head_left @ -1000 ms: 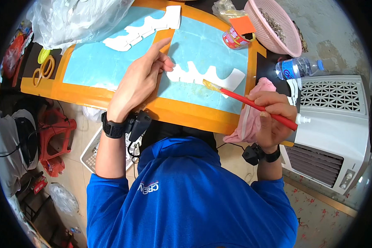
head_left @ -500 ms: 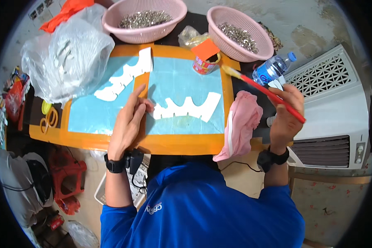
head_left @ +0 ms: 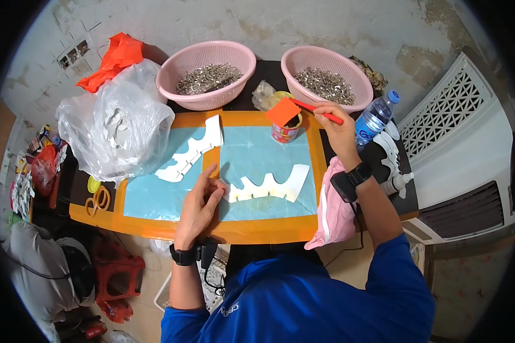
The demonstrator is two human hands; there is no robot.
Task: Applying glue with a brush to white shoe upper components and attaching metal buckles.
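Observation:
My left hand (head_left: 200, 203) lies on the blue and orange work board (head_left: 160, 228), its fingertips pressing the left end of a white wavy-edged cut-out piece (head_left: 269, 186). My right hand (head_left: 337, 123) is raised at the far right of the board and grips a red-handled brush (head_left: 320, 112), whose tip dips into a small can (head_left: 285, 128) with an orange lid flap. A second white cut-out (head_left: 191, 151) lies on the left blue panel.
Two pink baskets (head_left: 206, 97) (head_left: 303, 60) of small metal parts stand at the back. A clear plastic bag (head_left: 117, 134) of white pieces sits left, a water bottle (head_left: 375, 120) and a white fan housing (head_left: 469, 154) right. A pink cloth (head_left: 332, 211) hangs off the board's right edge.
My right hand carried the brush from the white cut-out up and back to the can. The view tilted up, showing both baskets. My left hand stayed on the piece.

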